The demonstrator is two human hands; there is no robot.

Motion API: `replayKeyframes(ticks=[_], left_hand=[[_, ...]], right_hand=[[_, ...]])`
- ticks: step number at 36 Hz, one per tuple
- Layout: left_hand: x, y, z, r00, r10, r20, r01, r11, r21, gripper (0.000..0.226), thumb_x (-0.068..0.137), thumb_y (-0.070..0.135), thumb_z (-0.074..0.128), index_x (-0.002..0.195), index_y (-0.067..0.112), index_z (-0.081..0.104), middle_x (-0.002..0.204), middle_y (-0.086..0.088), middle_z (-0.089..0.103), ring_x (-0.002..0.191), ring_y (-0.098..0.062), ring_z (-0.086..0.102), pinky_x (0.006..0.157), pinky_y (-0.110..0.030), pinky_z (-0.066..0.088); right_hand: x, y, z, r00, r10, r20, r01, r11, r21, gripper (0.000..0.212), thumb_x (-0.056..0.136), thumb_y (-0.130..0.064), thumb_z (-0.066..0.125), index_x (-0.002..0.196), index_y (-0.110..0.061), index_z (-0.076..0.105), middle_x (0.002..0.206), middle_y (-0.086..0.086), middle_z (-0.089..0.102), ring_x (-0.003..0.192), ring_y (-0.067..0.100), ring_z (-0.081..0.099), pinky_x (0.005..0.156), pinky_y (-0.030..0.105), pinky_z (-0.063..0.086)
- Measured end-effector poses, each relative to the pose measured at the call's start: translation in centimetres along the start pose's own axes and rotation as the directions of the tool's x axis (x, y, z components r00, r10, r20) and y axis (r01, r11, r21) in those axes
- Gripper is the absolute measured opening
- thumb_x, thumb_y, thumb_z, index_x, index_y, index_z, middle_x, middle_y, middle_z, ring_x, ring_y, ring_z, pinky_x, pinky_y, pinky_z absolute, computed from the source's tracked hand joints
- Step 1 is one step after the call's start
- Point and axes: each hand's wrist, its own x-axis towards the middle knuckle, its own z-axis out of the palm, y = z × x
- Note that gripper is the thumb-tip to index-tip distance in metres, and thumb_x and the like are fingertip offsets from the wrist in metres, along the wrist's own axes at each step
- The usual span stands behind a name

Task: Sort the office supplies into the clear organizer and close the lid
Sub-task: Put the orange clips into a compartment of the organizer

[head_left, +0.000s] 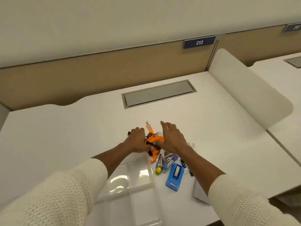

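A bundle of orange lanyards with metal clips lies on the white desk. My left hand presses against its left side, fingers curled around it. My right hand hovers over its right side with fingers spread, the thumb touching the bundle. The clear organizer sits open near the desk's front edge, under my left forearm. Right of it lie a blue tape dispenser, several staplers and a small yellow item.
A grey cable hatch is set into the desk behind the pile. A white divider panel stands at the right. A flat white piece lies under my right forearm. A tan partition with sign 212 closes the back.
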Motion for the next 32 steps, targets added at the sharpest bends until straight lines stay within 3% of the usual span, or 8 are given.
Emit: replayKeyframes(ticks=[5, 10, 15, 18, 21, 25, 32], left_hand=[[1.0, 0.9, 0.4, 0.995, -0.047, 0.086, 0.048, 0.999, -0.006, 0.087, 0.065, 0.055, 0.089, 0.129, 0.011, 0.049, 0.128, -0.013, 0.051, 0.113, -0.028, 0.056, 0.080, -0.034, 0.046], [1.9, 1.6, 0.8, 0.997, -0.060, 0.051, 0.058, 0.997, 0.044, 0.090, 0.065, 0.042, 0.093, 0.135, 0.012, 0.045, 0.134, -0.016, 0.045, 0.121, -0.032, 0.054, 0.093, -0.037, 0.050], [2.2, 1.6, 0.8, 0.997, -0.064, 0.033, 0.067, 0.993, -0.101, 0.093, 0.069, 0.026, 0.092, 0.145, 0.012, 0.039, 0.138, -0.016, 0.042, 0.117, -0.035, 0.060, 0.096, -0.042, 0.056], [2.1, 1.4, 0.2, 0.997, -0.080, 0.012, 0.081, 0.978, -0.193, 0.079, 0.069, 0.023, 0.092, 0.136, 0.011, 0.052, 0.131, -0.015, 0.048, 0.112, -0.033, 0.061, 0.091, -0.039, 0.055], [2.0, 1.0, -0.5, 0.995, -0.099, 0.011, 0.098, 0.954, -0.285, 0.058, 0.065, 0.018, 0.093, 0.116, 0.005, 0.069, 0.116, -0.015, 0.066, 0.105, -0.033, 0.066, 0.084, -0.037, 0.055], [1.5, 0.2, -0.6, 0.989, -0.150, -0.012, 0.130, 0.892, -0.433, 0.053, 0.060, 0.010, 0.095, 0.110, 0.005, 0.076, 0.107, -0.011, 0.075, 0.093, -0.025, 0.065, 0.079, -0.033, 0.055], [0.2, -0.6, -1.8, 0.949, -0.202, -0.242, 0.028, 0.819, -0.573, 0.046, 0.058, 0.011, 0.096, 0.097, 0.008, 0.073, 0.092, -0.001, 0.066, 0.085, -0.022, 0.060, 0.062, -0.023, 0.046]], right_hand=[[1.3, 0.5, 1.6, 0.992, 0.052, 0.113, -0.055, 0.998, 0.021, 0.103, 0.079, -0.059, 0.073, 0.159, -0.019, 0.022, 0.152, 0.016, 0.045, 0.138, 0.035, 0.044, 0.098, 0.050, 0.051], [3.1, 0.5, 2.3, 0.982, 0.015, 0.190, -0.028, 0.997, 0.066, 0.101, 0.074, -0.052, 0.080, 0.156, -0.026, 0.027, 0.139, 0.016, 0.050, 0.128, 0.037, 0.051, 0.094, 0.050, 0.052], [4.7, 0.0, 2.9, 0.973, -0.057, 0.223, 0.039, 0.995, 0.089, 0.088, 0.076, -0.041, 0.083, 0.150, -0.024, 0.038, 0.127, 0.018, 0.052, 0.115, 0.039, 0.056, 0.092, 0.050, 0.055], [5.7, -0.5, 2.8, 0.967, -0.086, 0.240, 0.066, 0.994, 0.090, 0.078, 0.078, -0.037, 0.083, 0.145, -0.022, 0.047, 0.124, 0.017, 0.052, 0.109, 0.037, 0.058, 0.091, 0.049, 0.055], [6.5, -1.0, 2.3, 0.962, -0.074, 0.261, 0.034, 0.987, 0.156, 0.062, 0.074, -0.029, 0.084, 0.130, -0.020, 0.059, 0.116, 0.013, 0.061, 0.103, 0.032, 0.063, 0.083, 0.041, 0.055], [6.9, -1.2, 1.9, 0.972, -0.066, 0.224, 0.014, 0.974, 0.227, 0.053, 0.069, -0.026, 0.087, 0.117, -0.020, 0.067, 0.112, 0.007, 0.070, 0.100, 0.029, 0.065, 0.076, 0.033, 0.048], [6.4, -2.5, -0.7, 0.994, -0.106, 0.033, 0.091, 0.947, 0.309, 0.049, 0.064, -0.027, 0.092, 0.109, -0.021, 0.074, 0.106, 0.003, 0.076, 0.096, 0.025, 0.069, 0.084, 0.040, 0.058]])
